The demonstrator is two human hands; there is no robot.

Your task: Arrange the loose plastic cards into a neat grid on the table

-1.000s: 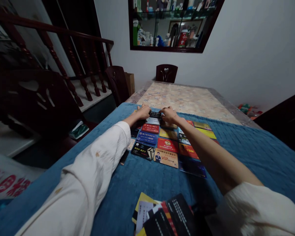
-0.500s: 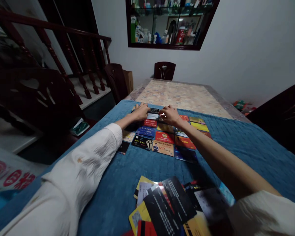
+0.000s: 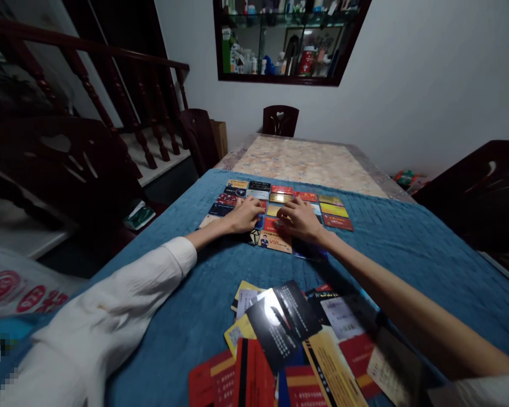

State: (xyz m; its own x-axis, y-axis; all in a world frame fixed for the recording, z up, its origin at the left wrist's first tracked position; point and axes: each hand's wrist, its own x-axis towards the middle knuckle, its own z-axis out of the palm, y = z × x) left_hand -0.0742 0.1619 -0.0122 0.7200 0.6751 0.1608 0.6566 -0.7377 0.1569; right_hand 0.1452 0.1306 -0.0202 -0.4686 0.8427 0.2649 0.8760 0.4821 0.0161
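Rows of plastic cards lie in a grid on the blue cloth, and both my hands rest over its middle. My left hand [image 3: 246,215] has its fingers bent down onto the cards, covering part of a blue one. To its right, my right hand [image 3: 302,219] is spread with its fingertips on the cards, beside a red card [image 3: 272,224]. Neither hand shows a card lifted. Below them lies a tan VIP card [image 3: 275,241]. Uncovered at the far side are a black card [image 3: 259,185] and a yellow card [image 3: 333,210]. Nearer me spreads a loose, overlapping pile with a black card [image 3: 275,339] on top.
The blue cloth [image 3: 161,316] covers the near part of the table; the patterned tabletop [image 3: 297,155] shows beyond it. Dark wooden chairs [image 3: 280,120] stand around. A white plastic bag [image 3: 21,288] is at the left, and a glass-shelved cabinet [image 3: 280,42] sits in the wall.
Both hands have come back toward me from the far rows to the middle of the grid. The far cards are now uncovered, and more of the near pile shows.
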